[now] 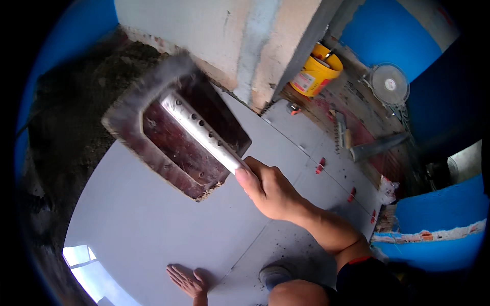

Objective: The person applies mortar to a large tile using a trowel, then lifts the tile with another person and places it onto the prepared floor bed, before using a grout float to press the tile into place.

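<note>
The dark rectangular float (176, 127) runs its pale handle from upper left toward frame centre, gripped closed by the right hand (268, 186), seemingly raised above the tile (148, 224), while the left hand (186, 280) lies open, flat at bottom centre

We're on a building site here, a room mid-way through having its floor tiled: large pale grey floor tiles (153, 224) lie freshly set with little red spacer clips (320, 165) standing in the joints, and beyond them a dark bed of raw mortar (76, 117) waits uncovered. The column (255, 46) rises in bare, patchy plaster, a yellow bucket (316, 71) sits on the rough, dusty subfloor beside a notched trowel (341, 133), and a small floor fan (389, 84) stands against the blue-painted wall (393, 35).
</note>
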A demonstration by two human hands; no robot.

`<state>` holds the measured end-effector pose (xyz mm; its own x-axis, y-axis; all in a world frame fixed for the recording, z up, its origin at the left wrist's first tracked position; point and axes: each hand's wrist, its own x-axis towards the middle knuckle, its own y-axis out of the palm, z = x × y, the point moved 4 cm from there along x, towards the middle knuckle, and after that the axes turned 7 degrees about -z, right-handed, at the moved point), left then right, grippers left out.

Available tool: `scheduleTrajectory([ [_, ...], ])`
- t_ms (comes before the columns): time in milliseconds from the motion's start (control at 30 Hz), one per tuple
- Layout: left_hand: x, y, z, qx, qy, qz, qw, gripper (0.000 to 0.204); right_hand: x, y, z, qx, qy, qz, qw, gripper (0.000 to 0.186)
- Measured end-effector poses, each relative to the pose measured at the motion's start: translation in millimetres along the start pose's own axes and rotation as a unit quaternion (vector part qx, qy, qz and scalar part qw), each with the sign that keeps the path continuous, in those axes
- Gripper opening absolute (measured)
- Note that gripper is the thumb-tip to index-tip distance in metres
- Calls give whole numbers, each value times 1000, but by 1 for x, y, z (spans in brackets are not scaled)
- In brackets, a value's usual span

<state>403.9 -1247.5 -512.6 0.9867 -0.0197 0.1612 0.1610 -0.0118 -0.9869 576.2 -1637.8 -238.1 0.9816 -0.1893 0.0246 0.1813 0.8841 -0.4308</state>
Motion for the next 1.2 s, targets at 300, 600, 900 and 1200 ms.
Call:
scheduleTrajectory([
  [300, 14, -2, -11, 4, -13, 23, 1000, 80, -26, 9, -213, -217, 286, 41, 933, 73],
  [600, 5, 2, -2, 13, 7, -14, 1000, 79, -29, -44, -73, -118, 93, -70, 986, 55],
  [900, 11, 5, -19, 10, 20, -15, 1000, 79, -52, -35, -222, -199, 323, 28, 925, 73],
  [1200, 4, 3, -3, 20, 20, -4, 1000, 77, -37, -51, -78, -120, 121, -52, 984, 67],
])
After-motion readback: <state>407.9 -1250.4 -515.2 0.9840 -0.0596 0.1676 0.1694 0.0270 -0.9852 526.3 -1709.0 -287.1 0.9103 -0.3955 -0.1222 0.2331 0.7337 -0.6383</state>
